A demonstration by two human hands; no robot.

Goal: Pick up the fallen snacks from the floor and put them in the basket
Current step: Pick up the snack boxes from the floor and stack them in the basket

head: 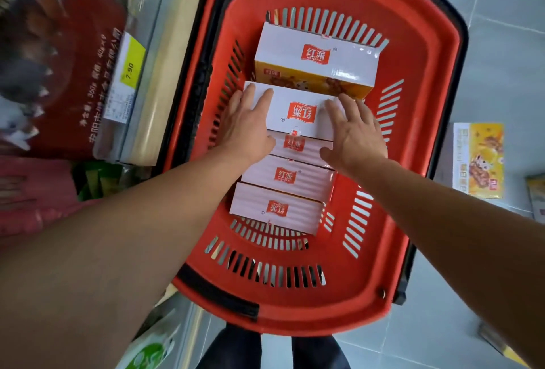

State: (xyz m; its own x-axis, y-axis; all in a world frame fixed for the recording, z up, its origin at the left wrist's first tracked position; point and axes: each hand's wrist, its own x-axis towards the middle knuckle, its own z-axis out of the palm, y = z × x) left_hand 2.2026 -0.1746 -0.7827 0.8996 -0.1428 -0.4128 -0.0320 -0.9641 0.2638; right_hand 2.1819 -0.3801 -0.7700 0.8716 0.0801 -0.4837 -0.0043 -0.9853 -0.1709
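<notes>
Both grips are lying spread and flat: the left hand (246, 126) and right hand (355, 132) are pressing a snack box (298, 112) inside the red basket (418, 79); another box (477, 159) is lying on the floor.

Head view, steeply down, close over basket (413, 162)

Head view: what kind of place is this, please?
Most likely a shop aisle. A red basket holds boxes of one brand, a shelf on the left carries a price tag reading 7.90, and one more box lies on the tiled floor.
</notes>
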